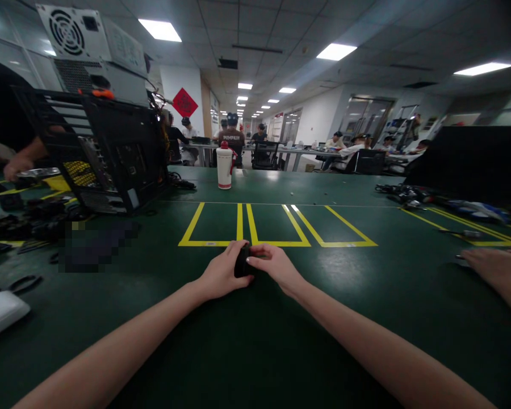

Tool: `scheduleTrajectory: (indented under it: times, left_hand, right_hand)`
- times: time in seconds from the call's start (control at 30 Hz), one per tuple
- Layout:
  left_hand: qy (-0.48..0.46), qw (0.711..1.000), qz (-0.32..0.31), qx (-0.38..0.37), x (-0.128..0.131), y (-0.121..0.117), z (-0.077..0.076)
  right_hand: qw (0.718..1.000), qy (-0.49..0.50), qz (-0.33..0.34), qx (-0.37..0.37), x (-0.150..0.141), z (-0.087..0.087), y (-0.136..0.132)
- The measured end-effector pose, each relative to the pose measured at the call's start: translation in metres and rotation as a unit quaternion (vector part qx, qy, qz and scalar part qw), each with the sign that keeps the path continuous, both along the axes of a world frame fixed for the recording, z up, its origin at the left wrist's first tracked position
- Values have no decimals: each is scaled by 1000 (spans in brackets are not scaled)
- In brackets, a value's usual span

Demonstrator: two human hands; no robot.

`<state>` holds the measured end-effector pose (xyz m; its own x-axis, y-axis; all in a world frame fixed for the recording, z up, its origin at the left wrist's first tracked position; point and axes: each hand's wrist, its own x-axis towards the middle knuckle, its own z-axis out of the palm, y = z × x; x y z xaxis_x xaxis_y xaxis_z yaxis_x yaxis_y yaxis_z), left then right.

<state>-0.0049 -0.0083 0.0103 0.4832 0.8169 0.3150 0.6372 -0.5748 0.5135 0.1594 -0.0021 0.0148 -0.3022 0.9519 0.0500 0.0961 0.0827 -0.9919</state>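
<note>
A small black object [241, 263] with a rounded, dark body stands between my hands just above the green table; its kind cannot be made out. My left hand [225, 270] wraps round its left side, with the thumb underneath and the fingers over the top. From the right, the thumb and fingers of my right hand [275, 264] pinch its edge. Much of the object is hidden by my fingers. Directly beyond the hands, yellow tape outlines [276, 243] mark the tabletop.
A black computer case [123, 153] with a power supply [93, 34] on top stands at left. A white bottle [224, 167] with a red lid stands at the far middle. Cables [402, 193] lie at right. Another person's hand [494, 267] is at right, and a co-worker's hand [19, 165] at left.
</note>
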Motion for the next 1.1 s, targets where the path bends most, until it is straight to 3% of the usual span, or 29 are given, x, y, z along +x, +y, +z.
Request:
scheduleTrajectory:
  times: [0.17,0.73,1.1]
  left_hand:
    - [-10,998,-57,-3,-7,-21,6]
    - [13,997,-67,48,-10,-9,-9]
    - [16,996,-58,60,-9,-4,-14]
  right_hand:
    - [996,-11,16,86,2,-1,-23]
    - [994,67,34,81,-2,-20,-15]
    - [996,36,6,86,-3,-22,-11]
